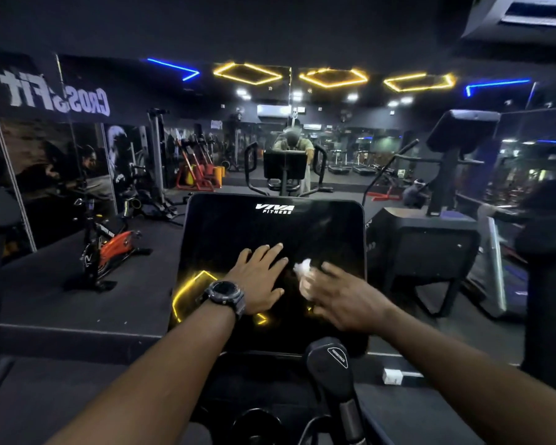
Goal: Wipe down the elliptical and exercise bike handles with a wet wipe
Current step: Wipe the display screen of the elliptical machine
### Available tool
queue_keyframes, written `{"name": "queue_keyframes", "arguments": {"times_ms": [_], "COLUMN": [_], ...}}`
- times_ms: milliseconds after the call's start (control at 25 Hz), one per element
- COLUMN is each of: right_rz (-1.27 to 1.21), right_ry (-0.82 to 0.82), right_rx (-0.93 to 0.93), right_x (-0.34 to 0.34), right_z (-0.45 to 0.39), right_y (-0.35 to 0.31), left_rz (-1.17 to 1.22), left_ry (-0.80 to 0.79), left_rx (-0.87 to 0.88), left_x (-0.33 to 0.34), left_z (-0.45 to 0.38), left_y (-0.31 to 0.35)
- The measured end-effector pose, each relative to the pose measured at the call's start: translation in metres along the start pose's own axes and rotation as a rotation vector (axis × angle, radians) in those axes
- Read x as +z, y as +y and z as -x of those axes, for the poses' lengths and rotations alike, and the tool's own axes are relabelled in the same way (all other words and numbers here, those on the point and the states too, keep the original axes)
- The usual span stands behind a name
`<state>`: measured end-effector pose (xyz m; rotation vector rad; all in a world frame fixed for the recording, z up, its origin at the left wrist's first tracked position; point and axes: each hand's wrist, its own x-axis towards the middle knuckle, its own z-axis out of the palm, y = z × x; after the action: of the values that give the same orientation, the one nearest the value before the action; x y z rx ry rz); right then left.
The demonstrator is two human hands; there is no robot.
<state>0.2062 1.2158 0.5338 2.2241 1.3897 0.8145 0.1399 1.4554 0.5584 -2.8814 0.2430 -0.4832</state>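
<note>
While our left hand (260, 277) lies flat, fingers spread, our right hand (341, 297) should press the bunched wet wipe (304, 273) evenly across the console screen (238, 229).

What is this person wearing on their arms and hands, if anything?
Both forearms are bare, with no sleeves in view and no gloves. The left hand has a chunky dark grey round-faced wristwatch with a dark strap at its wrist. The right hand and its wrist show nothing worn.
</note>
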Motion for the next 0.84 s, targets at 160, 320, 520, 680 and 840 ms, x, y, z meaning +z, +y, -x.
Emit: {"name": "queue_keyframes", "arguments": {"times_ms": [160,320,520,680,840], "right_rz": [-0.021,0.003,-0.099,-0.04,-0.244], "right_ry": [0.129,0.022,0.169,0.108,0.108], "right_rx": [0.369,-0.088,0.337,-0.063,0.287], "right_x": [-0.013,-0.013,-0.028,-0.018,-0.049], "right_z": [0.003,-0.036,-0.054,-0.043,-0.058], "right_y": [0.027,-0.004,0.012,-0.011,-0.004], "left_rz": [0.019,0.015,-0.023,-0.041,-0.085], "left_ry": [0.006,0.023,0.028,0.03,-0.031], "left_rx": [-0.025,-0.038,-0.049,-0.044,-0.046], "left_x": [-0.003,-0.003,-0.005,-0.001,-0.011], "left_z": [0.003,0.005,0.004,0.005,0.011], "left_y": [0.001,0.0,-0.002,-0.005,-0.011]}}
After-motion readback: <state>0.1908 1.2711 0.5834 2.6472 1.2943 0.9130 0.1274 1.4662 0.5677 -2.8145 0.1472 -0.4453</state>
